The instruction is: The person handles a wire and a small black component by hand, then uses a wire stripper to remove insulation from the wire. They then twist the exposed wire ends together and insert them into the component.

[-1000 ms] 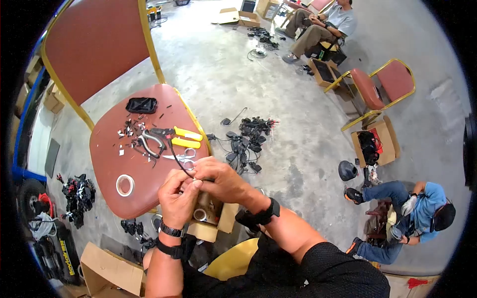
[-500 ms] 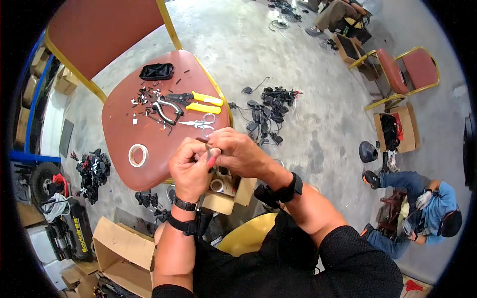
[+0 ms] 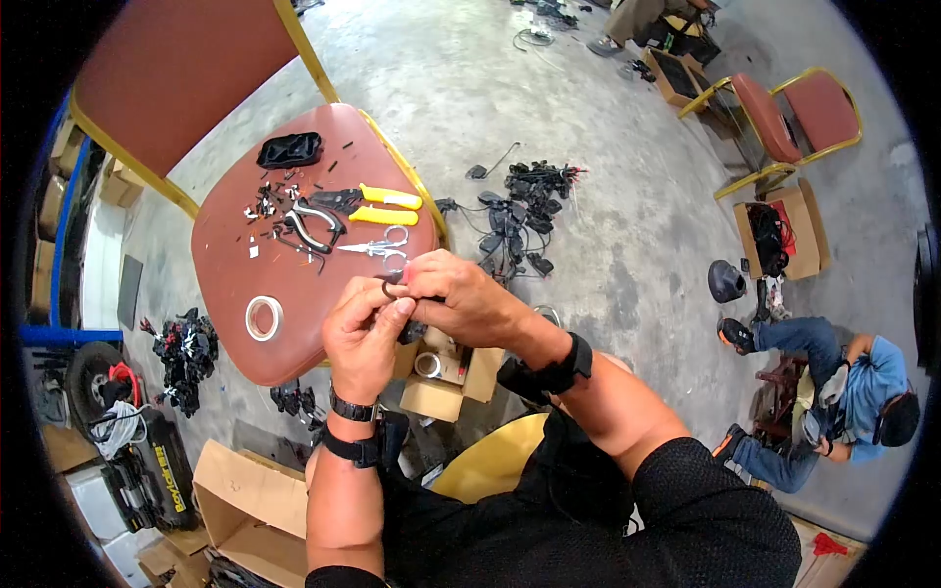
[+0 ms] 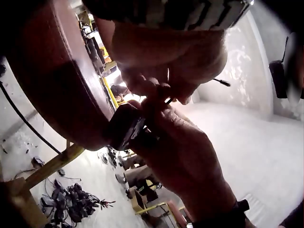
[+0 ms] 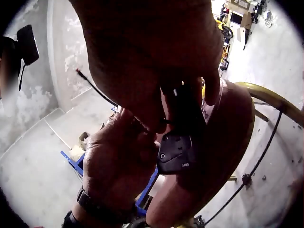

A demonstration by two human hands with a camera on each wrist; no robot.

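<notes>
Both hands meet in front of the chair seat (image 3: 314, 333), fingertips close together. My left hand (image 3: 361, 338) pinches a thin dark cable (image 3: 394, 291) between thumb and forefinger. A free length of the cable (image 5: 97, 89) sticks out past the fingers in the right wrist view, with a reddish tip. My right hand (image 3: 469, 297) has its fingers curled around a small black plastic box (image 5: 176, 153), which shows below its fingers. In the left wrist view this black box (image 4: 126, 127) hangs beside the seat edge. A small reddish piece shows at the right fingertips; the fingers partly hide it.
On the seat lie yellow-handled pliers (image 3: 387, 206), cutters (image 3: 316, 227), scissors (image 3: 377, 247), a tape roll (image 3: 264, 318), a black tray-like piece (image 3: 290, 150) and scraps. Black cabled boxes (image 3: 520, 216) pile on the floor. An open carton (image 3: 436, 397) stands below my hands. Another person (image 3: 863, 392) sits at right.
The head view has shifted. The cable stood up from my fingertips a second ago; now it bends between them. A reddish piece seen by the left thumb now shows at the right fingertips.
</notes>
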